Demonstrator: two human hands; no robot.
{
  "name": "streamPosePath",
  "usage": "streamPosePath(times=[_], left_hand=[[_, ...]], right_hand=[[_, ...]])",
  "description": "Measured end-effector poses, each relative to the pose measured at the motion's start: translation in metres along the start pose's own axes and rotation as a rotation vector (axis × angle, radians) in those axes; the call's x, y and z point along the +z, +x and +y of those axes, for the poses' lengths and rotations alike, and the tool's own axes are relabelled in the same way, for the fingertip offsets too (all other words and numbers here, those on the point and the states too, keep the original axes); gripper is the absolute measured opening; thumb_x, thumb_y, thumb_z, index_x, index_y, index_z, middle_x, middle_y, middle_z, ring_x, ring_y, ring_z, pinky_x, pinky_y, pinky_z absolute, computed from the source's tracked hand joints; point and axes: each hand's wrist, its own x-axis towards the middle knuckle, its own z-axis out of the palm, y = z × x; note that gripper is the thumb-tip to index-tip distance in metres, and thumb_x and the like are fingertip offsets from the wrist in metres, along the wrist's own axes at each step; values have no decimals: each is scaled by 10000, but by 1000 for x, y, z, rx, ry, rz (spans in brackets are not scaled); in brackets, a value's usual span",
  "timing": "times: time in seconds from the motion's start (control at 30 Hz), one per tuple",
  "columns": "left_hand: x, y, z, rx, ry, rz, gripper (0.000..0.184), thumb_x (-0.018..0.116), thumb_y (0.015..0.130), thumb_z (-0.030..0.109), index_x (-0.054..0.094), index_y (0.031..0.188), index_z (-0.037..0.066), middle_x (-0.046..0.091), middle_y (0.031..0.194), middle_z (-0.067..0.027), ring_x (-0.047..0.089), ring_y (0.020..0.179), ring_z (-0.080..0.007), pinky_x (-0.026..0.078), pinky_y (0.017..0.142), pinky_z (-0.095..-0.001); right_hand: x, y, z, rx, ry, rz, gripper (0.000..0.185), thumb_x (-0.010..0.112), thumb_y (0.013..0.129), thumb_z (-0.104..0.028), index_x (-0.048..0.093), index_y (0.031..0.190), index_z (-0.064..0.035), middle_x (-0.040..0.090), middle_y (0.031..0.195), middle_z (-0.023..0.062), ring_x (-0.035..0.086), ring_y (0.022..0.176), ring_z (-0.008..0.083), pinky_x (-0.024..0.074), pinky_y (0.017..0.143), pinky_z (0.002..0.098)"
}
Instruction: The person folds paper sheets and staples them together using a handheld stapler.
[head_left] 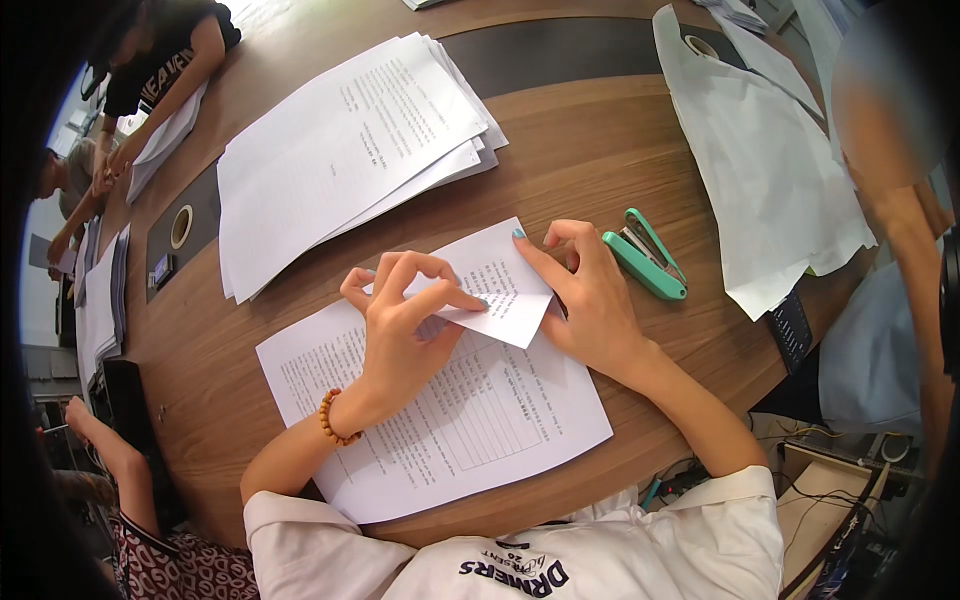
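Observation:
A printed sheet of paper [500,405] with text and a ruled table lies in front of me, its far part bent up into a flap [505,285]. My left hand [405,315], with a beaded bracelet [333,418] at the wrist, pinches this flap, index finger on top and thumb below. At the flap's right edge, my right hand [595,295] grips the paper, index fingertip on it and thumb partly hidden. A green stapler [645,262] lies just right of my right hand, its top arm raised.
A thick stack of printed papers [345,160] lies beyond my left hand. Tape rolls [181,227] sit at left and far right. Large white sheets [755,190] lie at right beside a person's arm [905,230]. Another person [165,70] handles papers at far left.

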Motion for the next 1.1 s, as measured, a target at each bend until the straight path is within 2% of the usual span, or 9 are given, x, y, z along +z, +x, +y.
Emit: streamPosePath(times=[0.13, 0.27, 0.43, 0.57, 0.63, 0.87, 0.93, 1.07, 1.1], left_hand=[[-2, 2, 6, -43, -29, 41, 284, 788, 571, 2, 709, 732, 222, 558, 1041, 38, 473, 1027, -172, 191, 910, -431], [-3, 3, 6, -32, 3, 10, 310, 792, 584, 3, 703, 793, 214, 563, 1007, 38, 469, 1032, -173, 191, 914, -434], [1, 2, 6, -94, -85, 83, 403, 791, 623, 10, 664, 949, 210, 545, 884, 54, 487, 949, -157, 196, 888, -410], [-1, 3, 6, -86, -59, 13, 363, 784, 615, 4, 682, 892, 216, 527, 852, 62, 490, 919, -149, 195, 877, -404], [1, -1, 1, 66, 36, 30, 333, 783, 592, -4, 697, 821, 221, 523, 879, 58, 485, 923, -150, 195, 879, -411], [-2, 4, 9, 18, 5, 42, 311, 782, 584, -3, 708, 779, 227, 558, 1041, 11, 498, 1017, -172, 192, 915, -441], [-2, 3, 7, -17, -14, 37, 291, 785, 589, 5, 707, 762, 226, 564, 1076, -12, 500, 1056, -186, 189, 928, -447], [0, 0, 3, 0, 28, 9, 307, 791, 600, 16, 688, 814, 211, 575, 1026, 3, 506, 1018, -179, 188, 921, -445], [2, -1, 1, 16, 9, 42, 357, 789, 595, 4, 652, 863, 195, 578, 988, 20, 509, 992, -168, 186, 918, -442]], right_hand=[[0, 0, -2, -57, -38, 29, 517, 767, 649, -119, 609, 1125, 8, 449, 1089, 96, 496, 955, 243, 418, 749, 361], [0, -2, -3, -125, -92, 80, 537, 767, 661, -121, 597, 1157, -1, 443, 1079, 96, 491, 914, 242, 420, 725, 346], [-2, 0, -5, 95, 44, 18, 586, 764, 686, -123, 559, 1224, -16, 425, 1078, 105, 458, 838, 247, 433, 710, 346], [-4, 1, -3, 58, 12, -20, 567, 762, 683, -117, 569, 1204, -5, 431, 1079, 112, 472, 876, 257, 431, 739, 361], [-2, 0, -2, -9, -20, 1, 540, 760, 674, -111, 589, 1174, -1, 439, 1086, 115, 484, 929, 262, 427, 763, 370], [0, -1, -1, -50, -31, 21, 511, 760, 653, -99, 616, 1137, -16, 462, 1078, 98, 495, 949, 241, 424, 753, 348], [2, -2, -2, -135, -70, 122, 494, 766, 641, -91, 629, 1112, -30, 482, 1070, 92, 507, 937, 230, 419, 732, 340], [0, -2, -10, 7, -15, 111, 467, 773, 624, -84, 650, 1072, -46, 488, 1112, 99, 527, 915, 225, 417, 723, 340], [0, 1, -11, 60, 136, 171, 428, 774, 608, -78, 664, 1021, -65, 519, 1080, 78, 531, 900, 218, 411, 715, 335]])
